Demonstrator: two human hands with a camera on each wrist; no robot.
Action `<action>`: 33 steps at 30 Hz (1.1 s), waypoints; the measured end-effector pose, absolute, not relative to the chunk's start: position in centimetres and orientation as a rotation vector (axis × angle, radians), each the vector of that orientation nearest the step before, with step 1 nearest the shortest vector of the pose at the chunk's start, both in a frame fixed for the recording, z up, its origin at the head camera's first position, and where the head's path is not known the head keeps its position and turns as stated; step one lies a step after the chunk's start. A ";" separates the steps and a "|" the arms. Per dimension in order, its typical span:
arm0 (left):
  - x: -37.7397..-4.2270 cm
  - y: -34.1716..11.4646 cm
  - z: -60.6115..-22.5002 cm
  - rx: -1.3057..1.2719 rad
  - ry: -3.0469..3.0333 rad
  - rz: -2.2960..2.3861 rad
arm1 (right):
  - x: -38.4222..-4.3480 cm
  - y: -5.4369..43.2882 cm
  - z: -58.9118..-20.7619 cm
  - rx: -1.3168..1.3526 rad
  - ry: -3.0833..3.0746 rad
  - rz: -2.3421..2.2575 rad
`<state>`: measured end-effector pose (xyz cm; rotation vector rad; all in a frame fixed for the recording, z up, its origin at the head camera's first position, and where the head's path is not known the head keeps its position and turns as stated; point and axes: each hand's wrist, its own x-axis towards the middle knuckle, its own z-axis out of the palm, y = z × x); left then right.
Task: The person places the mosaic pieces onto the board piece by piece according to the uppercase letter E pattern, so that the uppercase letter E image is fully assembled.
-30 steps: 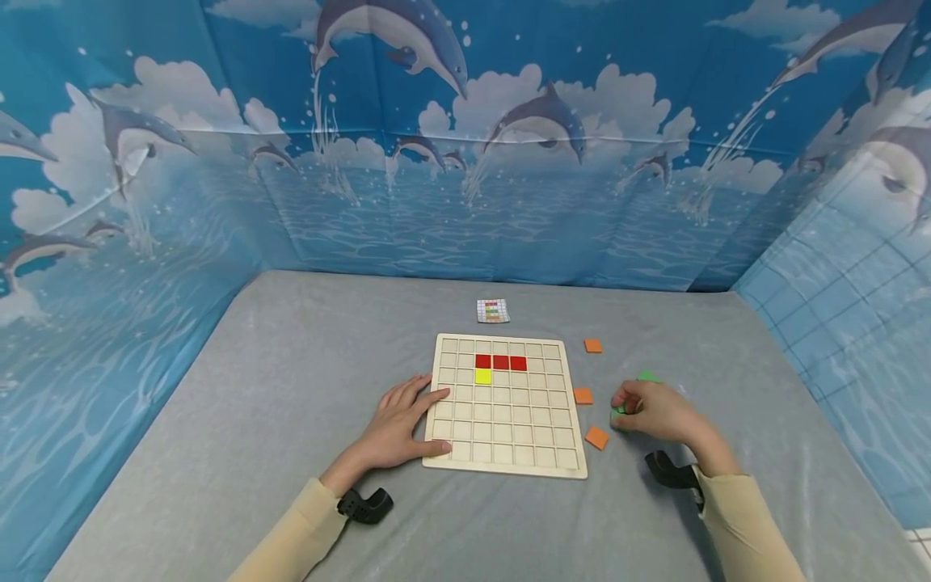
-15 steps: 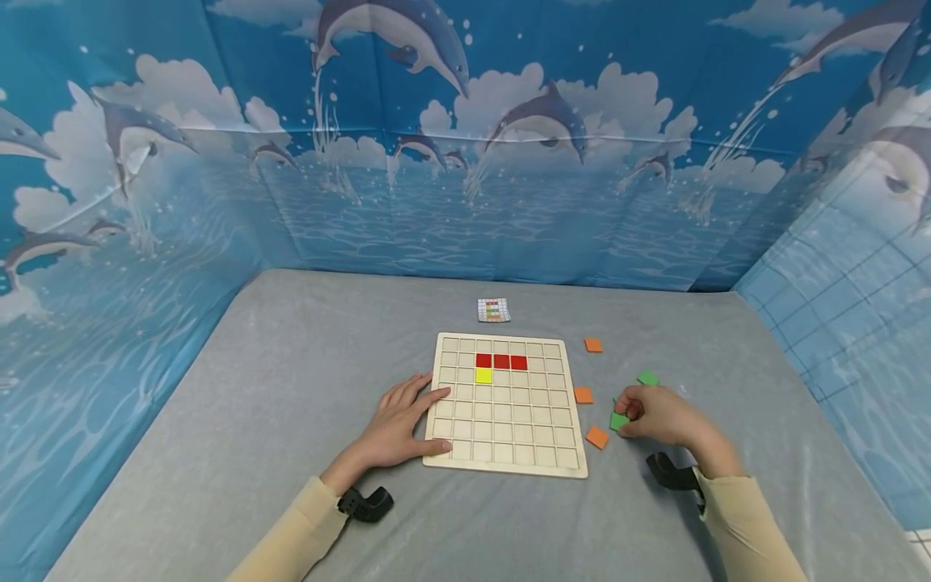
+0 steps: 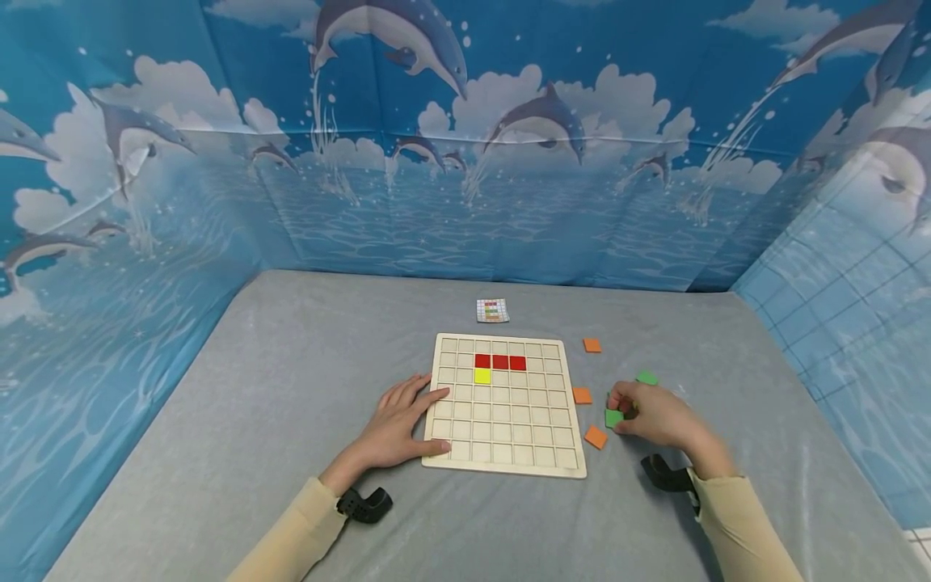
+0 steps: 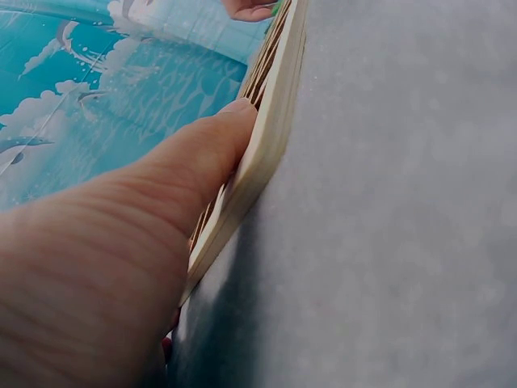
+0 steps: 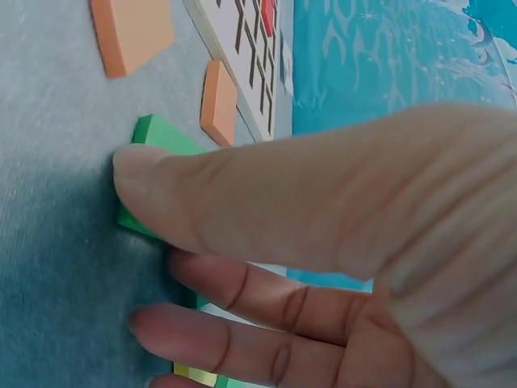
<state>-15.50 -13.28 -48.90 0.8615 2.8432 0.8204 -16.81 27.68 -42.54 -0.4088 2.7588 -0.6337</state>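
The left hand [image 3: 400,422] rests at the left edge of a wooden grid board [image 3: 504,471], its thumb [image 4: 202,158] and fingers spread over the rim. Three red tiles [image 3: 500,362] sit in a row on the board, with one yellow tile [image 3: 482,376] below the leftmost. Right of the board, the right hand [image 3: 658,414] pinches a green square tile [image 3: 614,418] low over the table. In the right wrist view the thumb lies across this green tile [image 5: 149,129]; the index finger is hidden behind it and the other fingers are curled.
Orange tiles [image 3: 596,437] lie between the board and the right hand, one at the board's edge. Another green tile [image 3: 646,377] lies behind the right hand. A small printed pattern card [image 3: 492,310] lies beyond the board. A dolphin-print curtain [image 3: 451,210] encloses the grey table.
The right hand has shifted slightly left, and the green tile at its fingertips has moved with it and shows more. The left hand and board have stayed in place.
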 end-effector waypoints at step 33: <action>-15.5 -13.4 -48.6 0.857 2.837 0.808 | -17.2 27.7 -43.0 -0.483 2.780 -0.913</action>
